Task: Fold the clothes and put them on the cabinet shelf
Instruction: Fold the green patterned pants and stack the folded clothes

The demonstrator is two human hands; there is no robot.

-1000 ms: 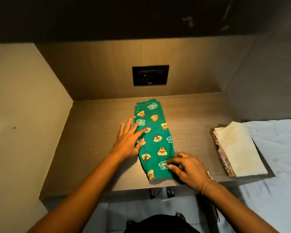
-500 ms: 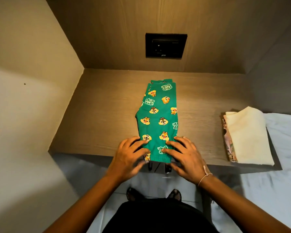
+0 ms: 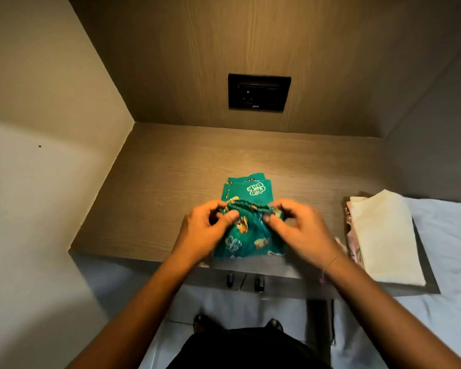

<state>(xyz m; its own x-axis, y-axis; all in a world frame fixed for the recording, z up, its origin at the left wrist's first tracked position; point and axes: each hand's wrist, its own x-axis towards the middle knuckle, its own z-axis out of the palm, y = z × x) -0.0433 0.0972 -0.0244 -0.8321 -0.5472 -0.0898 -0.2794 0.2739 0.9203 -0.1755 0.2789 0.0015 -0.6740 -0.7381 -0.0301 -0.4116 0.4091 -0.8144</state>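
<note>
Green cartoon-print trousers [image 3: 246, 191] lie on the wooden cabinet shelf [image 3: 155, 187], near its front edge. Their near end is doubled over the far part, with the gathered waistband lying across the middle. My left hand [image 3: 200, 230] pinches the left corner of that folded-over end. My right hand [image 3: 301, 229] pinches the right corner. Only the far strip of the lower layer shows beyond my fingers.
A stack of folded clothes, cream piece [image 3: 383, 235] on top and a pink printed one under it, sits at the shelf's right end. A black socket plate [image 3: 258, 92] is set in the back wall. White bedding [image 3: 447, 235] lies to the right.
Both hands gripped the near end of the long, flat trousers and carried it away from me over the far part, halving their length. The view tilted further down.
</note>
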